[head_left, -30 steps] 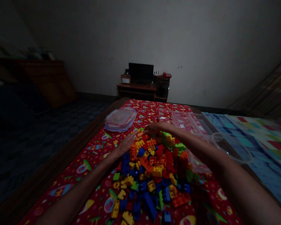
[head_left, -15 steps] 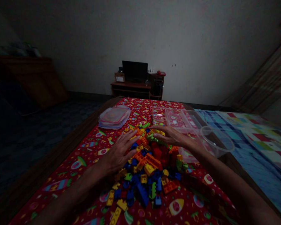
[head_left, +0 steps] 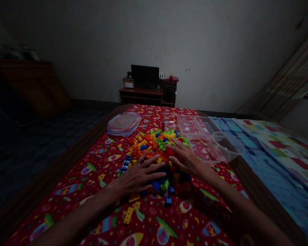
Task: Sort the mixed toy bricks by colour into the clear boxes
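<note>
2 hands (head_left: pixel 140 174) over toy bricks (head_left: pixel 148 145) on red cloth (head_left: pixel 195 218)

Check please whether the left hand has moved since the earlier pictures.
Yes: against the stack of lids, the left hand has moved nearer to the camera, away from them.

A home, probably a bedroom: a bed (head_left: pixel 284 191) with a multicoloured cover (head_left: pixel 284 147) lies along the right edge of the bench (head_left: pixel 258 191), a curtain (head_left: pixel 282 89) hangs past its far right corner, and beyond the far edge a small desk (head_left: pixel 141 91) carries a monitor (head_left: pixel 145 76). A wooden cabinet (head_left: pixel 41 85) stands off the far left corner; toy bricks (head_left: pixel 149 145) lie on bright printed cloth (head_left: pixel 149 235).
</note>
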The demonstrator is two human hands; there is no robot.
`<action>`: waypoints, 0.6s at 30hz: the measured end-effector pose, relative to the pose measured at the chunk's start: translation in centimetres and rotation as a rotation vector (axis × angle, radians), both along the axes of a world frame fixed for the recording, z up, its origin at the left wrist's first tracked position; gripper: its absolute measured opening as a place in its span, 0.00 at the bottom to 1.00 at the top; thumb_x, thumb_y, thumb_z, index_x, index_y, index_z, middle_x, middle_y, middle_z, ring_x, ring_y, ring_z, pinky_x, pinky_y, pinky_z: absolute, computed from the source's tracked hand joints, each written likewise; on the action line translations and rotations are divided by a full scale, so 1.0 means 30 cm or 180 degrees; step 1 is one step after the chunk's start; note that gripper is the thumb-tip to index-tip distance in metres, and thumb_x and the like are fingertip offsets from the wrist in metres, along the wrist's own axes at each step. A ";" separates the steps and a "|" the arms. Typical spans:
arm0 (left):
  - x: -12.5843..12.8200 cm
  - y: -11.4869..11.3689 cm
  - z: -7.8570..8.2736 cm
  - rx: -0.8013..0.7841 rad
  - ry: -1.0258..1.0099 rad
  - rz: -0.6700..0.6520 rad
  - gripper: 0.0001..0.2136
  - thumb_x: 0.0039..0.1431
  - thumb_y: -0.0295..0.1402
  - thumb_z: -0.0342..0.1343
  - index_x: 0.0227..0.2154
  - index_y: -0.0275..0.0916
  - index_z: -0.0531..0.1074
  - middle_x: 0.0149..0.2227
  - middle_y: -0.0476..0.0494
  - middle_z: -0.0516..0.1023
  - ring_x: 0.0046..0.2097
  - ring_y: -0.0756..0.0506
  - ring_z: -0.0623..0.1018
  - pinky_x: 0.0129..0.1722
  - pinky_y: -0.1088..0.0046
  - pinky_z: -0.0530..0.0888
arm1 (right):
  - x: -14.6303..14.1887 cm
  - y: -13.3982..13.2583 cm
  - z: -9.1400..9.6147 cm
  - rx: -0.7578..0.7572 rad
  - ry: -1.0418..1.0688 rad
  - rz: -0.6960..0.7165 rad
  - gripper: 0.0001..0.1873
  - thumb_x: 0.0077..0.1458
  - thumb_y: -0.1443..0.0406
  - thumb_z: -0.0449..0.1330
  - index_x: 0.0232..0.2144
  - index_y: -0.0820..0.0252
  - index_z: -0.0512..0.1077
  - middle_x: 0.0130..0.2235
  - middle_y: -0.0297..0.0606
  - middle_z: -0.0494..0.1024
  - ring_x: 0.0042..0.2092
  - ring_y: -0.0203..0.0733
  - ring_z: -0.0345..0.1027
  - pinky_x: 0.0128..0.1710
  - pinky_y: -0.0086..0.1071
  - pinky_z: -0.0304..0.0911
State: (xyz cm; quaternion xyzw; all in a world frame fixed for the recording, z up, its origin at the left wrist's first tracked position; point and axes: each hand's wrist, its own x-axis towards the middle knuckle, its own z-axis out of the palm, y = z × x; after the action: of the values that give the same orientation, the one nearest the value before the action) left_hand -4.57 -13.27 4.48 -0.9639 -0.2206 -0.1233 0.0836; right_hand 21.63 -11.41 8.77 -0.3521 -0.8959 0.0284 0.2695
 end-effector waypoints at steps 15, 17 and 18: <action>-0.147 -0.264 -0.045 -0.0462 0.0100 0.0039 0.29 0.59 0.38 0.54 0.62 0.56 0.54 0.65 0.53 0.58 0.67 0.41 0.51 0.66 0.53 0.43 | -0.061 -0.291 -0.159 0.0553 -0.1310 0.1183 0.20 0.62 0.60 0.51 0.55 0.55 0.64 0.63 0.46 0.60 0.67 0.48 0.41 0.64 0.53 0.43; -0.135 -0.231 -0.067 -0.0267 0.0092 0.0152 0.28 0.60 0.36 0.53 0.62 0.56 0.54 0.65 0.54 0.56 0.68 0.41 0.49 0.66 0.51 0.39 | -0.078 -0.230 -0.165 0.0628 -0.1319 0.1130 0.20 0.61 0.61 0.53 0.54 0.57 0.65 0.62 0.49 0.61 0.67 0.49 0.41 0.64 0.55 0.42; -0.126 -0.204 -0.072 -0.0169 0.0081 0.0234 0.27 0.60 0.36 0.53 0.61 0.56 0.55 0.66 0.54 0.55 0.68 0.40 0.48 0.65 0.50 0.37 | -0.086 -0.200 -0.169 0.0672 -0.1310 0.1118 0.20 0.61 0.61 0.53 0.54 0.58 0.65 0.62 0.51 0.61 0.67 0.50 0.41 0.64 0.56 0.42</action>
State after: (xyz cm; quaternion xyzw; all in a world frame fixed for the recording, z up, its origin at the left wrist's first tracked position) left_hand -8.35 -19.40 2.32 -0.9585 -0.2579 -0.1020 0.0653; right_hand 19.07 -17.42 3.69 -0.1600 -0.9770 -0.0907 0.1082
